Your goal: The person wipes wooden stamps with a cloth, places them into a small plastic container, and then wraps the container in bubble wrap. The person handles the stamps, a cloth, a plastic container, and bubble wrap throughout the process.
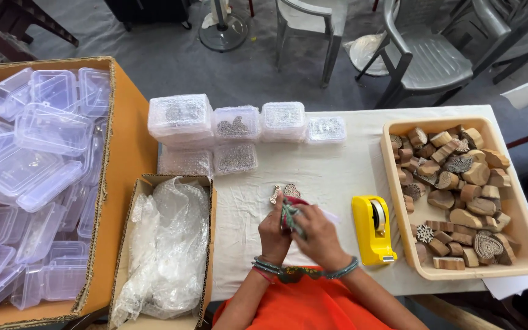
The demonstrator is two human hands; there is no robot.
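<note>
Both hands meet over the white tabletop (325, 171). The left hand (274, 235) and the right hand (317, 235) squeeze one small red and green bundle (291, 214) between them. Two little carved wooden shapes (283, 192) lie just past the fingers. A yellow tape holder (372, 229) sits right beside the right hand.

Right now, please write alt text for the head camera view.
Two bare hands, left hand and right hand, hold a small red-and-green cloth bundle over a white-covered table, between a yellow tape dispenser and a cardboard box of clear plastic wrap.
</note>
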